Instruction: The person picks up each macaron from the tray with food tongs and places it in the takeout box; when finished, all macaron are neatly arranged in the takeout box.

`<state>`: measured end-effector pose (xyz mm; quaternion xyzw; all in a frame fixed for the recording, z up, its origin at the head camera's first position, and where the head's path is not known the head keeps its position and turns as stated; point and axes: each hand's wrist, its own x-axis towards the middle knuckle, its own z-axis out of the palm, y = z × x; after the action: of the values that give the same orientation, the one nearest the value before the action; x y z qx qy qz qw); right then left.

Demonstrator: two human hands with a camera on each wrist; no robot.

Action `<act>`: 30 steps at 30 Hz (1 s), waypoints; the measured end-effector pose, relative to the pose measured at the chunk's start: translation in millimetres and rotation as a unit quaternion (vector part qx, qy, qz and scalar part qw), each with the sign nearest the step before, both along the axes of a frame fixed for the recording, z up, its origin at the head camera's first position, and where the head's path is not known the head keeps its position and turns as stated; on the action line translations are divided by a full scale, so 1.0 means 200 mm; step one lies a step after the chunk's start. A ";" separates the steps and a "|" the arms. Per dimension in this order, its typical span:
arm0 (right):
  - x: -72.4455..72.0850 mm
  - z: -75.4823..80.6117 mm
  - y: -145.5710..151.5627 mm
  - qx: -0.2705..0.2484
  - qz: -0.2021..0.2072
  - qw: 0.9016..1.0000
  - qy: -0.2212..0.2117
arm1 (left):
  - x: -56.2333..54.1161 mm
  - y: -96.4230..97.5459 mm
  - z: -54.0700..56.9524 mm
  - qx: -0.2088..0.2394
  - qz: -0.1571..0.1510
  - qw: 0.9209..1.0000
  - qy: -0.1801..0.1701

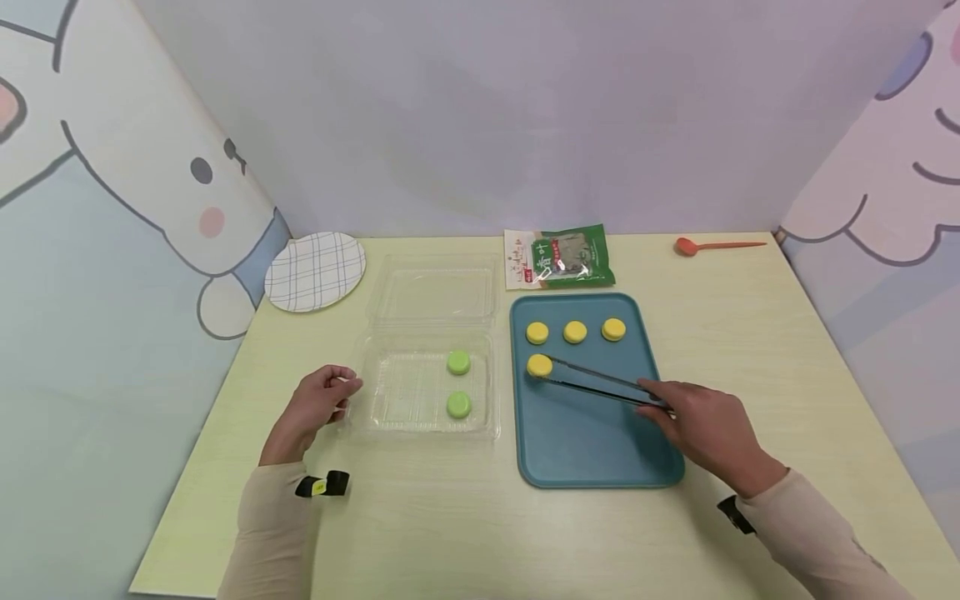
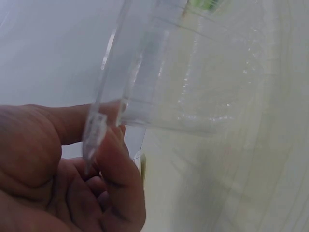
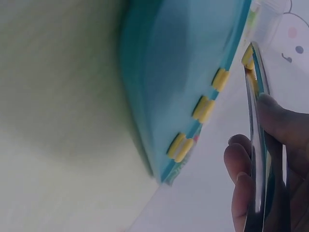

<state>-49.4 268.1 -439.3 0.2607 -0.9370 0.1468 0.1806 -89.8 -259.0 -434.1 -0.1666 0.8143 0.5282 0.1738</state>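
Observation:
My right hand [image 1: 708, 425] grips metal tongs [image 1: 600, 392] over the blue tray [image 1: 592, 450]. A yellow macaron [image 1: 539, 365] sits between the tong tips near the tray's left side, and the right wrist view shows it pinched there. Three more yellow macarons [image 1: 575, 332] form a row along the tray's far end. My left hand [image 1: 313, 408] pinches the left rim of a clear plastic box [image 2: 145, 87] between thumb and fingers. Two green macarons [image 1: 459, 405] lie in the right part of that box, one behind the other. Its hinged lid [image 1: 435, 292] is laid back.
A green and white food packet [image 1: 561, 257] lies behind the tray. At the back right is a red spoon [image 1: 720, 246]. A checked round mat [image 1: 315, 272] lies at the back left. The table [image 1: 435, 517] meets walls at its back and sides.

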 end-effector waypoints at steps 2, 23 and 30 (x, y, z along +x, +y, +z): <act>-0.01 0.02 -0.02 -0.003 -0.001 1.000 0.002 | 0.00 0.00 0.00 0.000 -0.001 1.000 0.000; -0.19 0.10 -0.42 -0.008 0.017 0.997 -0.081 | 0.00 0.01 0.00 -0.002 0.005 1.000 -0.005; -0.24 0.11 -0.53 0.004 0.047 0.997 -0.064 | 0.00 0.00 0.00 0.000 0.002 1.000 -0.003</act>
<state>-97.9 162.0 -417.9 0.2949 -0.9339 0.1680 0.1124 -89.8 -258.3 -433.7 -0.1700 0.8131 0.5284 0.1753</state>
